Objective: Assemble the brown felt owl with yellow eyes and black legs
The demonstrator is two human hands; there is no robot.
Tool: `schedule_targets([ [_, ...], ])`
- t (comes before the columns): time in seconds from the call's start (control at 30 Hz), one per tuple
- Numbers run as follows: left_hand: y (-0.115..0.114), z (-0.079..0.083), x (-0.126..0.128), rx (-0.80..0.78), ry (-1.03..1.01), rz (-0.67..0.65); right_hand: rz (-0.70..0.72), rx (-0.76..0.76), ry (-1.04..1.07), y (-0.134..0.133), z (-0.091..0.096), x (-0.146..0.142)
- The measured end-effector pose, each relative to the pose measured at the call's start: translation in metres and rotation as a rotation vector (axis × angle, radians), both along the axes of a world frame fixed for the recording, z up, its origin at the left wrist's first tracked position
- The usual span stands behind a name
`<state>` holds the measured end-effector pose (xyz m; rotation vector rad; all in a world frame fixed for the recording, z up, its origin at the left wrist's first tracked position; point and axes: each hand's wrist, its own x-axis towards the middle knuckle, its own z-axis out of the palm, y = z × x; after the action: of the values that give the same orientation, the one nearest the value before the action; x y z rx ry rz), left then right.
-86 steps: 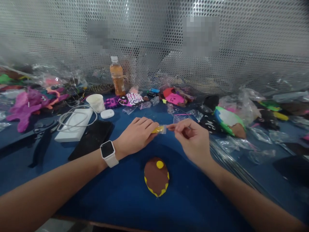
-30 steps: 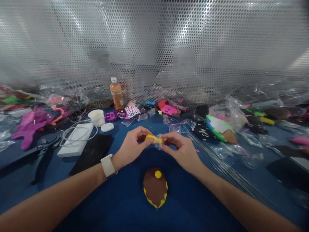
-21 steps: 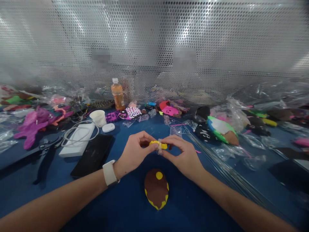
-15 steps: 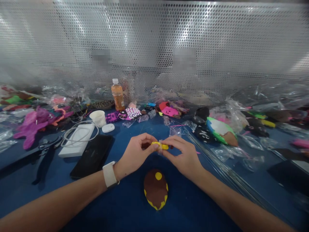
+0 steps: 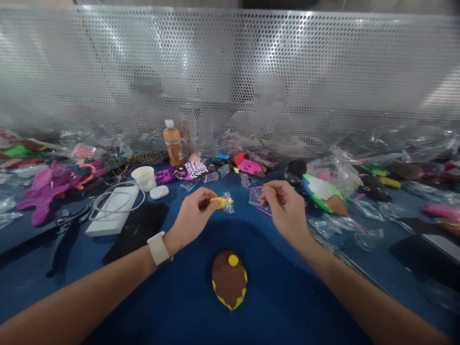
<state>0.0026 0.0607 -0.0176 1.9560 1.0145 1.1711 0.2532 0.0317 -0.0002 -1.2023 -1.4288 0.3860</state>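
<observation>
Between thumb and fingers, my left hand [image 5: 196, 211] pinches a lump of yellow clay [image 5: 217, 202] with a clear plastic wrapper [image 5: 227, 203] around its right end. My right hand [image 5: 287, 211] is raised to the right, apart from the left, its fingertips closed on a small piece of yellow clay [image 5: 269, 190] that they partly cover. Below and between the hands, a brown oval clay shape [image 5: 229, 283] lies on the blue table [image 5: 280, 297]. Yellow patches edge its lower rim, and a yellow dot [image 5: 233, 260] sits near its top.
To the left lie a black phone-like slab [image 5: 134, 232], a white box [image 5: 114, 211] with a coiled cable, a paper cup [image 5: 144, 178] and large cutters [image 5: 64, 225]. A drink bottle [image 5: 173, 143] stands behind. Clay figures, wrappers and thin wires [image 5: 334, 251] lie rightward, before a perforated metal screen [image 5: 215, 62].
My hands have moved apart, the left going left and the right going right. A small yellow piece has come away in my right hand; the wrapped lump stays in my left.
</observation>
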Motion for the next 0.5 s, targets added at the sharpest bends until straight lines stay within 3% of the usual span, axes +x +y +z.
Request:
schedule_targets([
  [0.5, 0.002, 0.0, -0.009, 0.296, 0.488, 0.054, 0.396, -0.25, 0.108, -0.015, -0.013, -0.023],
])
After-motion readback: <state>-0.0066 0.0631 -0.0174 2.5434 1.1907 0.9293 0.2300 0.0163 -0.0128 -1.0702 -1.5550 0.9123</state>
